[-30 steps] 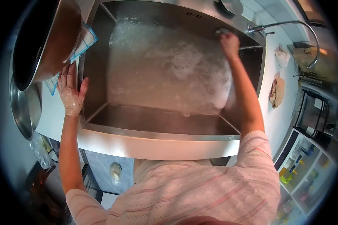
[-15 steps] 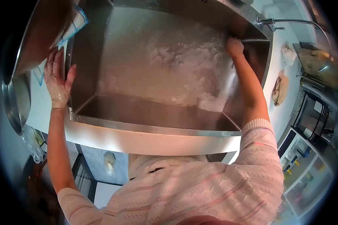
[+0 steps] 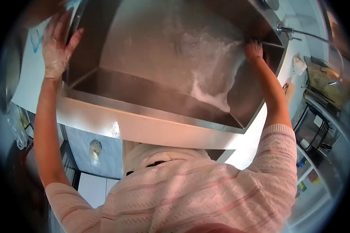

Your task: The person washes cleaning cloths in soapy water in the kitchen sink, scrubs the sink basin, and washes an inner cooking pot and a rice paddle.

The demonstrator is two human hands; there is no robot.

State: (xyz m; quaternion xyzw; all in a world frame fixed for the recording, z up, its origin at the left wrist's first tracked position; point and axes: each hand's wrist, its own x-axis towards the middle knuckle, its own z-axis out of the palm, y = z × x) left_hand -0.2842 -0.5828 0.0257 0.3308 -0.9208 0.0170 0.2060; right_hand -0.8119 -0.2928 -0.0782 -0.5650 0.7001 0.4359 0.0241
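A large stainless steel sink fills the middle of the view, with whitish suds and cloudy water over its right part. My left hand rests at the sink's left rim, wet, with fingers stretched out and thumb apart. It holds nothing. Down inside the sink near the right wall is my right hand, its fingers bent inward. Whatever lies under those fingers is hidden.
A metal faucet with a long curved spout stands at the back right. Along the right counter lie a crumpled white item and a brownish item. At the upper left hangs a blurred brown metal surface.
The view has shifted and tilted. Cloudy water has drawn back, leaving a foam band toward the near right corner. My right hand stays near the right wall, my left at the rim.
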